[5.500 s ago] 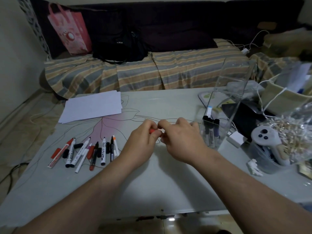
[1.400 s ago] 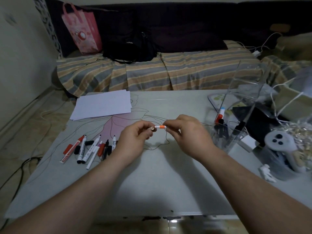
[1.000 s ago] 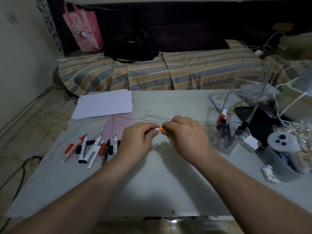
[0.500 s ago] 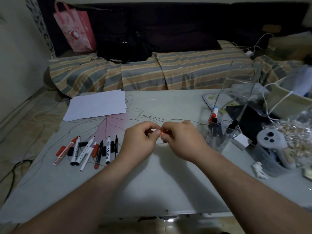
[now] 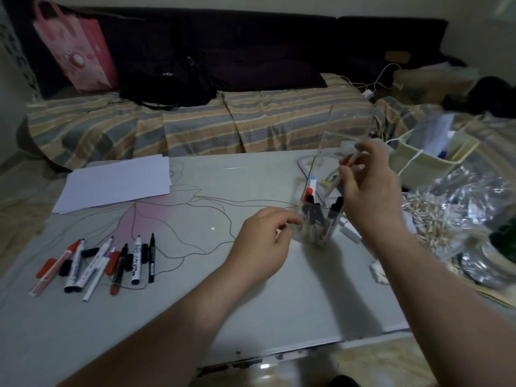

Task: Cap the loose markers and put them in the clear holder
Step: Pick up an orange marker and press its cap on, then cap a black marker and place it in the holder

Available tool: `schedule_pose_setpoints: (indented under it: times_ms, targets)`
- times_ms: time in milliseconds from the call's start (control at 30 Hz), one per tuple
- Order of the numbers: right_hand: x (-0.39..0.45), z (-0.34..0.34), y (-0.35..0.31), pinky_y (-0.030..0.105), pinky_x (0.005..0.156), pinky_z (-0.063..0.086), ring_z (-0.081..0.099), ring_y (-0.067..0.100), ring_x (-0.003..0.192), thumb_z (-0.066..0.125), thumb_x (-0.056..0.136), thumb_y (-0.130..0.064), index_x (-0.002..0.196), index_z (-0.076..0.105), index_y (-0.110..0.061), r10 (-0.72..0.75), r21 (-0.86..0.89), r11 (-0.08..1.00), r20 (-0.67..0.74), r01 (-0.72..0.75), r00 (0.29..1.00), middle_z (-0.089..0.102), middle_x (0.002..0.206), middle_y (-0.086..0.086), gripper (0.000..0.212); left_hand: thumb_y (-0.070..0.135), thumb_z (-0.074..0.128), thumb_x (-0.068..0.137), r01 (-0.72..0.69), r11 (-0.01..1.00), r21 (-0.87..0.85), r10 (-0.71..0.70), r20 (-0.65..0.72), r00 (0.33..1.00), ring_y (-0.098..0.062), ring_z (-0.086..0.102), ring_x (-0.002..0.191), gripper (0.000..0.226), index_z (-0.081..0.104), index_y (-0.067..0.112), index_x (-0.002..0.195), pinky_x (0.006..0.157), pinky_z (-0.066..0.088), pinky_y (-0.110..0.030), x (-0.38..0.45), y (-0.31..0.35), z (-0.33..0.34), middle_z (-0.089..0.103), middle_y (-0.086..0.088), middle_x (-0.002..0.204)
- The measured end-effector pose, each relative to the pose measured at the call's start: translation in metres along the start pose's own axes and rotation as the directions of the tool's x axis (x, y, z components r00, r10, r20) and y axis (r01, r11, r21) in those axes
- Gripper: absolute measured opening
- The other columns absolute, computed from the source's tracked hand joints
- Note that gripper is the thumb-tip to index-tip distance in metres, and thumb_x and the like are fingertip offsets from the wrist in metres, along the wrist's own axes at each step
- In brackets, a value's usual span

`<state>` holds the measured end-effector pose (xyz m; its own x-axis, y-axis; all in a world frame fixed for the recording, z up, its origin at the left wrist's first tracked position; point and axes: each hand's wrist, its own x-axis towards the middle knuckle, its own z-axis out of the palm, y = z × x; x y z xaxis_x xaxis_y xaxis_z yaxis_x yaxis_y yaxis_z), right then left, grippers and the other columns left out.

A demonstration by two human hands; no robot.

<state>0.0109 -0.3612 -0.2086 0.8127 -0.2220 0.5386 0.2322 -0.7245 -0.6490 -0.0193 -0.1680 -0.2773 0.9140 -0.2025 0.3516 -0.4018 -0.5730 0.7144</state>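
Dropping step in hand: right hand (image 5: pixel 368 185) pinches the capped orange marker (image 5: pixel 352 159) just above the clear holder (image 5: pixel 321 219) at the tabletop's (image 5: pixel 195 289) far right, left hand (image 5: pixel 262 244) loose, empty; next move needs tip-down alignment, then loose markers (image 5: pixel 97 263) at left.

White paper sheets (image 5: pixel 114 181) on grey table (image 5: pixel 178 311), striped sofa cover (image 5: pixel 195 127), pink bag (image 5: pixel 75 48), black bag (image 5: pixel 167 79)

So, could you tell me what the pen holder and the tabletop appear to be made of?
The clear holder looks like rigid acrylic or similar clear plastic: the markers inside show through its flat, glossy walls. The table seems to be glass or a glossy laminate with a printed flower outline; which, I cannot tell.
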Motion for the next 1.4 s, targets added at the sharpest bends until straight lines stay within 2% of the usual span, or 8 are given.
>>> schedule_pose_setpoints:
  times_ms: [133,233,467,533,700,800,1067,1400]
  targets:
    - [0.001,0.016,0.02,0.029,0.073,0.049,0.062,0.017,0.083,0.061,0.099,-0.019,0.124,0.055,-0.023,-0.072,-0.046,0.996,0.109,0.077,0.991,0.07,0.099,0.002,0.026,0.014,0.057,0.092,-0.032,0.998,0.061,0.027,0.088,0.996,-0.001,0.057,0.096,0.029,0.071,0.033,0.109,0.091,0.048,-0.023,-0.006,-0.012,0.006,0.062,0.017,0.11]
    - [-0.003,0.03,0.027,0.043,0.068,0.053,0.063,0.031,0.08,0.054,0.101,-0.02,0.112,0.055,-0.018,-0.1,-0.188,0.969,0.301,0.162,0.948,0.07,0.09,0.01,0.011,0.017,0.056,0.092,-0.01,0.994,0.107,-0.005,0.134,0.991,-0.004,0.054,0.106,0.029,0.07,0.037,0.108,0.095,0.046,-0.025,-0.009,-0.023,0.006,0.06,0.018,0.112]
    - [-0.007,0.044,0.04,0.035,0.086,0.036,0.048,0.022,0.085,0.045,0.098,-0.027,0.085,0.068,-0.02,-0.103,-0.497,0.788,0.475,0.363,0.874,0.066,0.089,-0.003,0.027,0.019,0.055,0.094,-0.004,0.981,0.195,-0.029,0.162,0.986,-0.007,0.049,0.114,0.027,0.068,0.038,0.108,0.097,0.037,-0.021,-0.009,-0.033,-0.003,0.058,0.019,0.116]
    - [-0.006,0.047,0.04,0.035,0.088,0.033,0.052,0.025,0.086,0.052,0.093,-0.021,0.089,0.072,-0.018,-0.207,-0.498,0.757,0.43,0.422,0.879,0.069,0.101,-0.001,0.021,0.02,0.055,0.094,0.002,0.977,0.213,-0.037,0.162,0.986,-0.009,0.049,0.114,0.026,0.069,0.037,0.108,0.098,0.035,-0.02,-0.009,-0.036,-0.008,0.061,0.017,0.116]
    - [-0.023,0.075,-0.004,0.041,0.09,0.041,0.052,0.034,0.1,0.062,0.083,-0.004,0.101,0.077,-0.013,-0.327,-0.267,0.881,0.25,0.39,0.911,0.069,0.109,0.007,0.025,0.022,0.056,0.093,0.092,0.94,0.33,-0.143,0.133,0.981,-0.015,0.055,0.106,0.024,0.074,0.034,0.104,0.099,0.041,-0.028,-0.014,-0.066,-0.042,0.07,0.012,0.108]
    - [-0.052,0.119,-0.036,0.037,0.093,0.043,0.055,0.031,0.104,0.059,0.084,-0.01,0.104,0.076,-0.018,-0.336,-0.124,0.894,0.452,0.431,0.827,0.067,0.11,0.003,0.027,0.021,0.058,0.09,0.244,0.877,0.415,-0.273,0.011,0.962,-0.019,0.057,0.103,0.024,0.076,0.034,0.1,0.094,0.046,-0.032,-0.023,-0.101,-0.078,0.072,0.009,0.103]
    - [-0.13,0.22,-0.105,0.048,0.093,0.05,0.048,0.033,0.116,0.047,0.095,-0.025,0.125,0.063,-0.023,-0.34,0.095,0.871,0.825,0.483,0.451,0.054,0.127,0.008,0.034,0.024,0.058,0.083,0.527,0.659,0.536,-0.476,-0.244,0.845,-0.032,0.059,0.104,0.029,0.077,0.037,0.102,0.096,0.048,-0.039,-0.066,-0.167,-0.17,0.07,-0.005,0.11]
    - [-0.157,0.248,-0.107,0.048,0.09,0.048,0.043,0.032,0.109,0.043,0.099,-0.039,0.132,0.054,-0.031,-0.311,0.063,0.832,0.876,0.551,0.369,0.048,0.12,0.008,0.035,0.034,0.052,0.093,0.563,0.586,0.583,-0.581,-0.181,0.793,-0.029,0.04,0.121,0.035,0.068,0.044,0.123,0.103,0.038,-0.04,-0.069,-0.174,-0.164,0.055,-0.001,0.129]
